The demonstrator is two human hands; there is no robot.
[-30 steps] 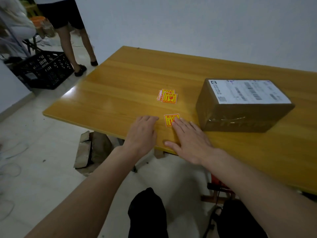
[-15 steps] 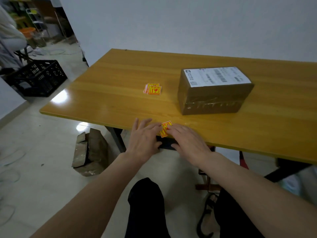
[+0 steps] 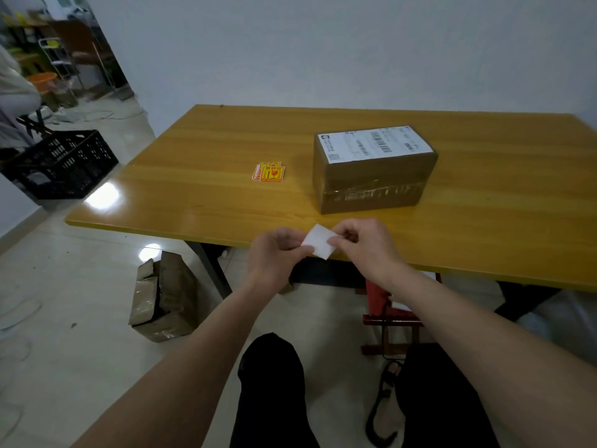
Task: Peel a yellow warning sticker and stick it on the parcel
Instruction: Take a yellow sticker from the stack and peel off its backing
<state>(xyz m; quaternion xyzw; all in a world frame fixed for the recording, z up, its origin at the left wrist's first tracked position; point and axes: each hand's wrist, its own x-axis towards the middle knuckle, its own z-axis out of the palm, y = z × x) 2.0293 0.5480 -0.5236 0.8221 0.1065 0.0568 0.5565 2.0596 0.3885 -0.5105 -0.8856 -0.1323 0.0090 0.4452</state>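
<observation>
Both hands — left hand [image 3: 274,250], right hand [image 3: 361,244] — pinched the sticker [image 3: 318,241], white backing up; peeling slowly from one corner seemed wisest.

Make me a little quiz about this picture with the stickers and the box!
1. True or false: the sticker held in both hands shows its white back to the camera.
2. Where does the pile of stickers lie? A) on top of the parcel B) on the table, apart from the parcel C) on the floor
3. Fill in: the white label is on the ____ of the parcel.

Key
1. True: the left hand and right hand pinch it at the near edge of the table, white side up.
2. B
3. top
</observation>
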